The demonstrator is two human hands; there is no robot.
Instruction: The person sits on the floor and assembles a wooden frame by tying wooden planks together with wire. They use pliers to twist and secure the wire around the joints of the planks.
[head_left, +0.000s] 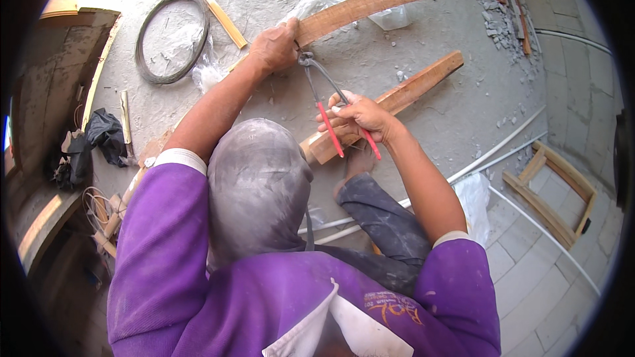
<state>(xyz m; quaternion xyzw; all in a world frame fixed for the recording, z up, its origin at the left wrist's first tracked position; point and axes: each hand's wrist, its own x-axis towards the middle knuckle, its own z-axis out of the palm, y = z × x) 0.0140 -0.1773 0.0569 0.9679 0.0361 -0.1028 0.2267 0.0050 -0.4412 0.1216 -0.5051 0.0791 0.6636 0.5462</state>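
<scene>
My left hand (278,47) is closed around the left end of a thin brown wooden plank (370,10), which reaches away to the right. In my right hand (362,116) are pincers (319,79) with grey metal arms and red-sleeved handles, the handles spread apart. Their jaws meet the plank's edge right beside my left fingers; a dark bit, perhaps wire, shows there, too small to make out. Below my hands a thicker wooden beam (413,89) lies slanting on the floor. My bare foot is beside its near end, and my raised, dusty grey knee (258,185) is in front of me.
A coil of dark wire (147,59) lies at left near a wooden strip (218,13) and clear plastic. Black plastic bags (106,133) are by the left wall. Rubble (496,23) lies far right; white pipes (493,152) and a wooden frame (562,192) are on the right.
</scene>
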